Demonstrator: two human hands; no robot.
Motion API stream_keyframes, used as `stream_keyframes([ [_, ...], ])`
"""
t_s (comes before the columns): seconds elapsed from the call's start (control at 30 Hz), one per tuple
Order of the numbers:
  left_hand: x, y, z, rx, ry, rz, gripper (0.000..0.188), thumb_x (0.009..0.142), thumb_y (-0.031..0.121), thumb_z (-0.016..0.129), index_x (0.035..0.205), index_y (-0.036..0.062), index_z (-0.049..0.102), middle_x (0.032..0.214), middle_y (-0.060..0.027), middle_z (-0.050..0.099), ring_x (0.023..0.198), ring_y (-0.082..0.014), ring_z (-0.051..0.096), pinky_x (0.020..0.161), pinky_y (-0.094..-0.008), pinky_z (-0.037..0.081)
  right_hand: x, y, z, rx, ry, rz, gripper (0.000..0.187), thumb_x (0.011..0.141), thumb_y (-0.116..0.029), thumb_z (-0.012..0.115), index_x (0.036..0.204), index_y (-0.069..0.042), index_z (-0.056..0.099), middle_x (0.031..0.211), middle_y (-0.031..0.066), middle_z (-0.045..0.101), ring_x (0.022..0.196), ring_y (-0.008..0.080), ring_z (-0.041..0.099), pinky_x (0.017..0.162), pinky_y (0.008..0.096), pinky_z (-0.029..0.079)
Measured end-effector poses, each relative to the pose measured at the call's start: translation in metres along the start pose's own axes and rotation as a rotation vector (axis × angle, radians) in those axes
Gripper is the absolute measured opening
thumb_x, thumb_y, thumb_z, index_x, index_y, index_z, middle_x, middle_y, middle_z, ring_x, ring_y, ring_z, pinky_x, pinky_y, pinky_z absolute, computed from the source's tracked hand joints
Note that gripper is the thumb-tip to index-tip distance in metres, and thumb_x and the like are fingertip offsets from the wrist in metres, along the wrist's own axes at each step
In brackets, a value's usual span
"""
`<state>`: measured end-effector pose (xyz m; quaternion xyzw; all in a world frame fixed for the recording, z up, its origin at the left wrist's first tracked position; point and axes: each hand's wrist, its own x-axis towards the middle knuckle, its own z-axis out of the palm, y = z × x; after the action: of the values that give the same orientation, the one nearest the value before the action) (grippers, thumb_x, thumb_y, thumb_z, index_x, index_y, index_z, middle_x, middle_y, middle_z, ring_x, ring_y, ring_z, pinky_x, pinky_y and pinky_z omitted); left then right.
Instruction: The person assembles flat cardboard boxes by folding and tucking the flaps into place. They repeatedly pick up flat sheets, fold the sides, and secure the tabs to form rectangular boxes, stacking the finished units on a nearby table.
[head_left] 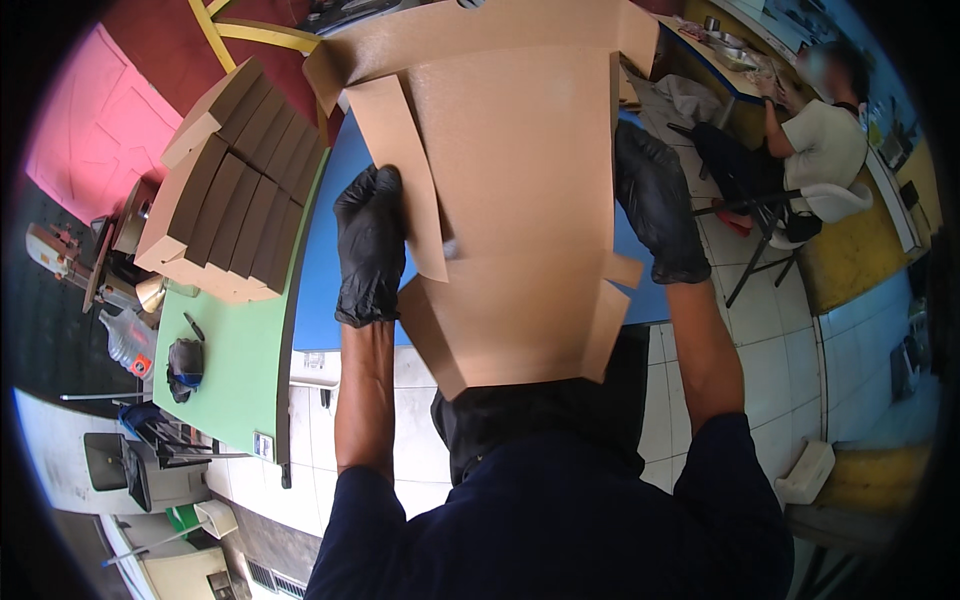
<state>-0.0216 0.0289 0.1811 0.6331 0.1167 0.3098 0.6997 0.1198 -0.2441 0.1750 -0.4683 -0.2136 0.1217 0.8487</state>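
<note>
A brown cardboard box blank (520, 190), partly folded, spans the space in front of me above a blue tabletop (322, 270). Its left side panel is bent inward, and small flaps stick out at its near and far corners. My left hand (370, 250), in a black glove, is closed on the left panel with the thumb on top. On the opposite edge, my right hand (660, 205), also black-gloved, grips the cardboard; its fingertips are partly hidden behind the right wall.
Several folded cardboard boxes (235, 195) are stacked on a green table (238, 370) at my left, with a small dark pouch (185, 368) and a pen (194, 326) nearer. A person (825, 150) sits at a workbench on the far right. A yellow frame (262, 35) stands behind.
</note>
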Motion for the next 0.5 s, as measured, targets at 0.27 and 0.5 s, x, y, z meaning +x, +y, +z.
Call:
stream_keyframes([
  [0.27,-0.004,-0.007,-0.011,-0.008,-0.241,-0.187,0.017,0.102,0.012,0.066,0.107,-0.0016,0.074,0.093,-0.0045,0.075,0.075,-0.0114,0.066,0.069,-0.0286,0.053,0.013,0.006,0.000,-0.149,0.114,-0.180,0.025,0.105,-0.019,0.064,0.116,0.002,0.072,0.101,0.0051,0.074,0.087,0.0105,0.068,0.080,0.0289,0.056],
  [0.5,0.005,-0.004,-0.021,0.240,-0.003,-0.211,0.023,0.098,0.010,0.072,0.115,-0.0044,0.071,0.101,-0.0084,0.076,0.084,-0.0148,0.069,0.075,-0.0299,0.055,-0.001,-0.003,-0.003,-0.235,-0.180,0.067,0.027,0.104,-0.018,0.064,0.121,0.001,0.071,0.107,0.0069,0.074,0.092,0.0098,0.069,0.081,0.0290,0.057],
])
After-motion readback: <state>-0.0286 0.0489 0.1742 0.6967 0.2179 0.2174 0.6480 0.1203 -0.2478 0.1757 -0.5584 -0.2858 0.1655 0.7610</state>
